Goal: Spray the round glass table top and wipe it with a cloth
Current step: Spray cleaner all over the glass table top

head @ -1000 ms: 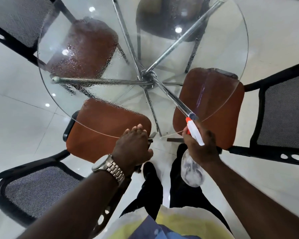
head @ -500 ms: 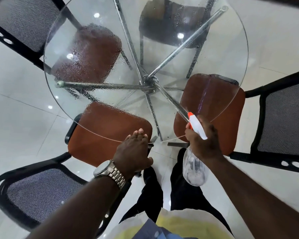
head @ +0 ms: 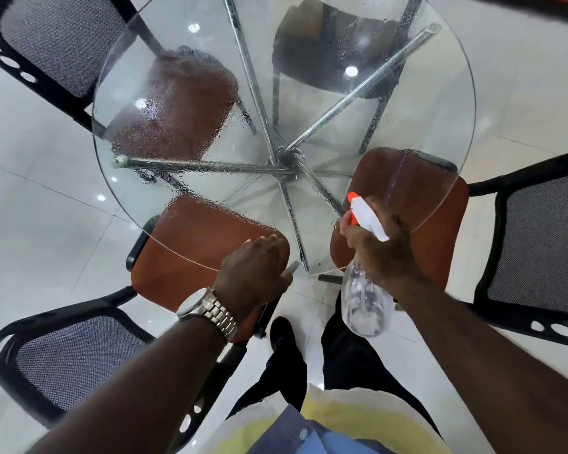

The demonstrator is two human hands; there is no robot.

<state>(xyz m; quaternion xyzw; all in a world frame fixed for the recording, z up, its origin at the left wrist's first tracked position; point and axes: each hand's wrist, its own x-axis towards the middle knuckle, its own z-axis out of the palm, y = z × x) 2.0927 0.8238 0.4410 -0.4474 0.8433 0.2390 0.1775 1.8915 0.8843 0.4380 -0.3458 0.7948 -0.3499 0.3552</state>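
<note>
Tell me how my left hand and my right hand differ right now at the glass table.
The left hand holds nothing and rests at the near rim of the glass table top. The right hand grips a spray bottle, its orange nozzle pointing over the glass. The left wrist wears a metal watch, while the right wrist is bare. Both hands are at the table's near edge.

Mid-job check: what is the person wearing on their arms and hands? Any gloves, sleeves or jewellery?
No gloves on the left hand or the right hand, and no sleeves show on either forearm. The left wrist carries a silver metal wristwatch with a link bracelet; the right wrist is bare.
</note>
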